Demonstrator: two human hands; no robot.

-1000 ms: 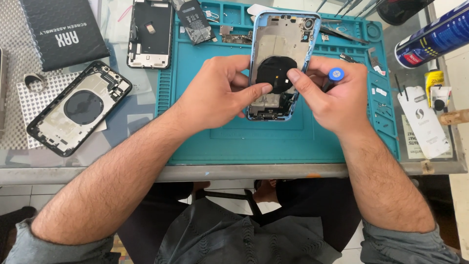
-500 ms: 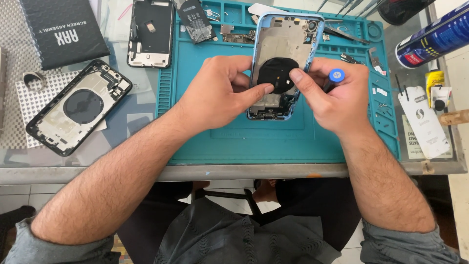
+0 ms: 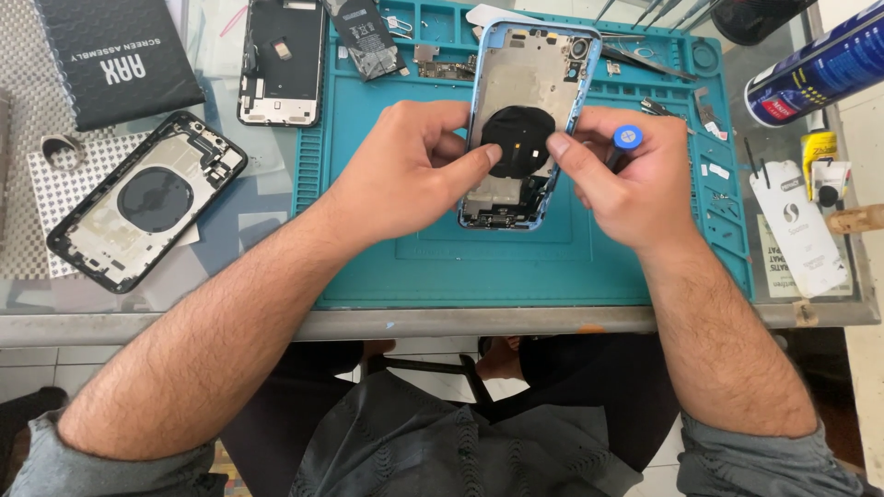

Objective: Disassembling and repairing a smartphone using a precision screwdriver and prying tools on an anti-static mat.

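Fingertips [image 3: 488, 155] of both my hands pinch the round black coil [image 3: 517, 138] at 12 o'clock on the teal mat [image 3: 571, 267], inside the blue phone frame [image 3: 532, 120], already stripped of screen and battery, coil seemingly still attached, blue-capped screwdriver [image 3: 627, 139] tucked in my right hand [image 3: 626, 189].

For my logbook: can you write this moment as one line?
left hand: thumb on black round coil | right hand: on coil, holds blue-capped tool | blue phone frame: on teal mat

Left hand [image 3: 405, 170] thumb tip slid slightly onto black round coil [image 3: 517, 138], right hand [image 3: 626, 179] barely shifted
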